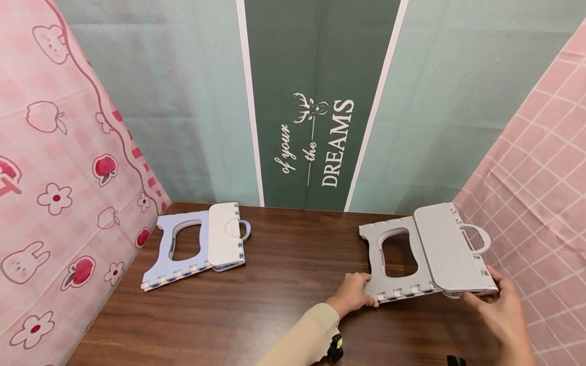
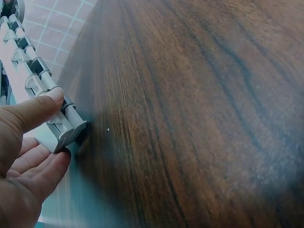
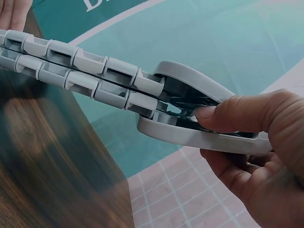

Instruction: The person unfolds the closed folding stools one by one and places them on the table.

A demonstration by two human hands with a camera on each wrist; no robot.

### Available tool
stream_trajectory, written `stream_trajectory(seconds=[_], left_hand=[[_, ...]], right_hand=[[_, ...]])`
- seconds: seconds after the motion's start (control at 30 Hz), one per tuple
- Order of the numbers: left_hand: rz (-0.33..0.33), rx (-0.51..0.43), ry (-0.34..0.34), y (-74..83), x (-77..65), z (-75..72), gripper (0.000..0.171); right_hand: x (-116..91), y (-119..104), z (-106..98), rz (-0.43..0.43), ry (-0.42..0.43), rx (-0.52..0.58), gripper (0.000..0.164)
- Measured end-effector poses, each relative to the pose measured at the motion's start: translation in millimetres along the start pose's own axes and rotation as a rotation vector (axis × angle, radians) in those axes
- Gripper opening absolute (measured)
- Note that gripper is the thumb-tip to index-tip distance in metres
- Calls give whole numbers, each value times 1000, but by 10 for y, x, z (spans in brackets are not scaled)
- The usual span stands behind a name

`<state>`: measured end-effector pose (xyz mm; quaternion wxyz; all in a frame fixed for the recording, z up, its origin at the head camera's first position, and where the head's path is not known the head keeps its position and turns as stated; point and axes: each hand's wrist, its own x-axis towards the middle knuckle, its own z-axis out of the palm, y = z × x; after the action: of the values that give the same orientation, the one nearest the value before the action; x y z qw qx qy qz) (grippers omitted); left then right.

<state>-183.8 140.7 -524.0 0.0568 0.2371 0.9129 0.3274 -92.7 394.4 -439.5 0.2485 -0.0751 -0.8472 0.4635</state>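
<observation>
Both hands hold a folded grey step stool (image 1: 458, 249) on the right side of the table. My left hand (image 1: 354, 292) pinches the near corner of its leg end; in the left wrist view the thumb (image 2: 42, 109) lies on the hinged edge and the fingers curl beneath. At the seat end, my right hand (image 1: 503, 307) grips the near corner, below the loop handle (image 1: 480, 239). The right wrist view shows the right thumb (image 3: 228, 114) at the gap between the two folded seat halves, fingers under the lower one. The seat halves are folded together, legs flat.
A second folded step stool (image 1: 183, 262), pale blue with a white seat, lies at the left of the brown wooden table (image 1: 293, 264). Hanging cloths enclose the table: a green one (image 1: 316, 61) behind, pink ones at left (image 1: 73, 203) and right (image 1: 549, 203).
</observation>
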Motion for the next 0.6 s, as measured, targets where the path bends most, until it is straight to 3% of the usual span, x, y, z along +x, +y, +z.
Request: stream_trajectory(seconds=[0.2, 0.33, 0.43, 0.6], left_hand=[[-8, -17, 2, 1, -19, -25, 65], [-12, -27, 1, -14, -21, -39, 65], [-11, -13, 4, -27, -16, -37, 65], [-32, -25, -1, -33, -9, -41, 66]], right_hand=[[26, -66, -26, -32, -25, -28, 75], [53, -144, -38, -77, -42, -143, 74], [55, -211, -26, -102, -22, -214, 75], [57, -306, 14, -126, 37, -235, 72]])
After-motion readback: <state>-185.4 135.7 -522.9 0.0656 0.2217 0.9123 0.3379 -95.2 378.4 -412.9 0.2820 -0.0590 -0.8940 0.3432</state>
